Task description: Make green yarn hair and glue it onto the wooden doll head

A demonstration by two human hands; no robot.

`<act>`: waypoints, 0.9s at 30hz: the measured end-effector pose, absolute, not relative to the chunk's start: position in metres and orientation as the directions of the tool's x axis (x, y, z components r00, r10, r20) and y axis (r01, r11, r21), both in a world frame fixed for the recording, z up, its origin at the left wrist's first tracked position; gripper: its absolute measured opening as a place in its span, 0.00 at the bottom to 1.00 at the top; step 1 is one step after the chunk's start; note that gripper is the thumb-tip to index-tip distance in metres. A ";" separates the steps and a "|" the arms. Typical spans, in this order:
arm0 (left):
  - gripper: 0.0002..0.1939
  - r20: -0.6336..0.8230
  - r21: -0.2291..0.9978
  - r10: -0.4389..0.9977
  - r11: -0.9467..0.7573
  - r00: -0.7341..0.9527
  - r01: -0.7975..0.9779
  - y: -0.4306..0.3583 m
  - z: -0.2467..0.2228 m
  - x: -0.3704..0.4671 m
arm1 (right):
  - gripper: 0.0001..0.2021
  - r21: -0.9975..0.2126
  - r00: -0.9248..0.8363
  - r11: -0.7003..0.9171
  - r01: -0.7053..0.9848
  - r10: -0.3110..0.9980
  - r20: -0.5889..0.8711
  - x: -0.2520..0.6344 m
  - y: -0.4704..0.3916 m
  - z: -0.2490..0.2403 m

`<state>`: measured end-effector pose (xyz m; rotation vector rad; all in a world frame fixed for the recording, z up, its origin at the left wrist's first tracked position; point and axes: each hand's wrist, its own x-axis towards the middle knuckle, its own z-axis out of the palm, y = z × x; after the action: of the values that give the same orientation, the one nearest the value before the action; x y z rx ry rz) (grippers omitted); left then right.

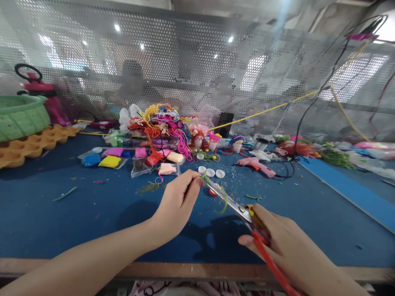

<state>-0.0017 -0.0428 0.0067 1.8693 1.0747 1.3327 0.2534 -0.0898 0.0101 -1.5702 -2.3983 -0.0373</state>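
Above the middle of the blue table, my left hand (pixel 179 201) pinches a piece of green yarn (pixel 224 201) between thumb and fingers. One end of the yarn hangs down in a curve past the scissor blades. My right hand (pixel 277 234) is closed around the handles of a pair of scissors (pixel 236 207) with red and yellow grips. The blade tips point left and touch the yarn close to my left fingertips. Behind the blades lies a small red and white piece (pixel 214 189), partly covered. Several white round caps (pixel 210 172) sit just beyond.
A heap of coloured yarn (pixel 160 123) stands at the back, beside small yarn-haired dolls (pixel 237 144). Clay packets (pixel 111 161) lie to the left, near an egg tray (pixel 40 142) and a green basket (pixel 23 117). At right are a pink glue gun (pixel 257 165) and its black cable (pixel 293 169).
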 end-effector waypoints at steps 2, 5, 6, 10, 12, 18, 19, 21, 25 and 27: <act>0.14 0.473 0.820 0.864 -0.504 0.174 0.273 -0.043 0.007 -0.002 | 0.20 -0.145 -0.378 0.415 0.898 0.897 0.230 0.253 -0.091 0.009; 0.14 0.470 0.822 0.864 -0.503 0.181 0.268 -0.043 0.007 -0.002 | 0.21 -0.165 -0.362 0.401 0.901 0.905 0.224 0.253 -0.092 0.007; 0.14 0.465 0.824 0.866 -0.499 0.181 0.269 -0.043 0.007 -0.002 | 0.21 -0.172 -0.357 0.396 0.902 0.908 0.220 0.254 -0.092 0.006; 0.15 0.455 0.825 0.874 -0.486 0.171 0.287 -0.044 0.006 -0.002 | 0.22 -0.219 -0.339 0.373 0.902 0.924 0.178 0.255 -0.092 0.005; 0.15 0.456 0.824 0.874 -0.486 0.168 0.291 -0.044 0.006 -0.002 | 0.22 -0.251 -0.333 0.360 0.899 0.932 0.145 0.255 -0.092 0.006; 0.15 0.442 0.827 0.881 -0.474 0.171 0.303 -0.042 0.007 -0.002 | 0.24 -0.289 -0.314 0.337 0.896 0.941 0.125 0.256 -0.094 0.005; 0.16 0.437 0.829 0.883 -0.470 0.172 0.304 -0.042 0.007 -0.001 | 0.24 -0.290 -0.313 0.337 0.896 0.941 0.127 0.256 -0.094 0.004; 0.15 0.428 0.834 0.887 -0.462 0.174 0.303 -0.041 0.007 -0.001 | 0.24 -0.288 -0.314 0.339 0.895 0.940 0.131 0.256 -0.094 0.004; 0.15 0.419 0.843 0.892 -0.451 0.167 0.292 -0.042 0.006 -0.001 | 0.25 -0.270 -0.326 0.358 0.894 0.932 0.158 0.257 -0.094 0.005; 0.15 0.410 0.850 0.897 -0.442 0.165 0.288 -0.042 0.006 -0.001 | 0.25 -0.248 -0.323 0.365 0.897 0.926 0.195 0.261 -0.095 0.007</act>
<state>-0.0013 -0.0415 0.0058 1.8356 1.1229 1.2825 0.2608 -0.0945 0.0074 -1.6105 -2.3288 0.1348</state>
